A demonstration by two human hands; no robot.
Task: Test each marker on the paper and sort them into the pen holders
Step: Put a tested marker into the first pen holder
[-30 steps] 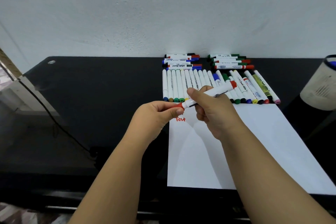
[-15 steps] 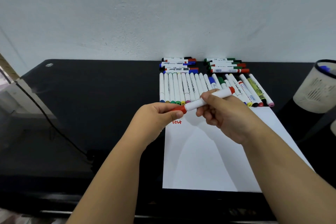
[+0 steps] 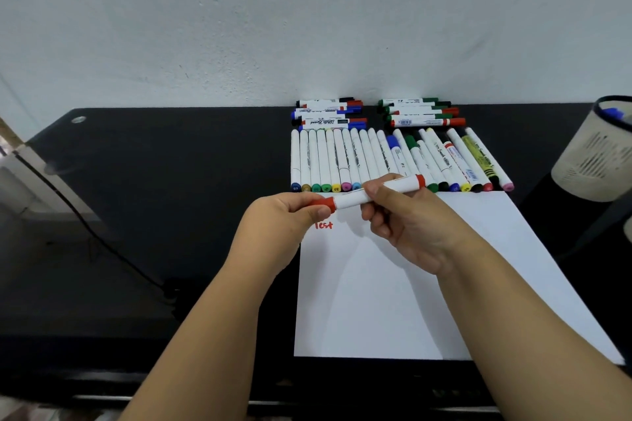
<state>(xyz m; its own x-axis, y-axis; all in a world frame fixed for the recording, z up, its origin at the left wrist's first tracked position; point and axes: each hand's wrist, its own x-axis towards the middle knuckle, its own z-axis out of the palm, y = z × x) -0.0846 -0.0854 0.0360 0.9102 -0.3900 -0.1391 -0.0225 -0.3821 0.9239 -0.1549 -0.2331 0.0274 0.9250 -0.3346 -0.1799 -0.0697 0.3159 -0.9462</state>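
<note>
Black and glossy, the bench (image 3: 154, 181) carries a white sheet of paper (image 3: 393, 301) at its near edge, with "Test" (image 3: 324, 225) already written in red at the top left corner. Just above that word, both hands hold one red marker (image 3: 362, 195) level: the left hand (image 3: 284, 222) pinches its red cap (image 3: 323, 203), while the right hand (image 3: 407, 219) wraps its fingers (image 3: 371, 189) round the white barrel. The step looks like seating the cap — best pushed straight along the barrel until it stops, gripping close to the joint so nothing bends. Beyond lies the row of untested markers (image 3: 376, 161), with more stacked against the wall. A mesh pen holder (image 3: 595, 154) stands far right — likely this marker's destination.
</note>
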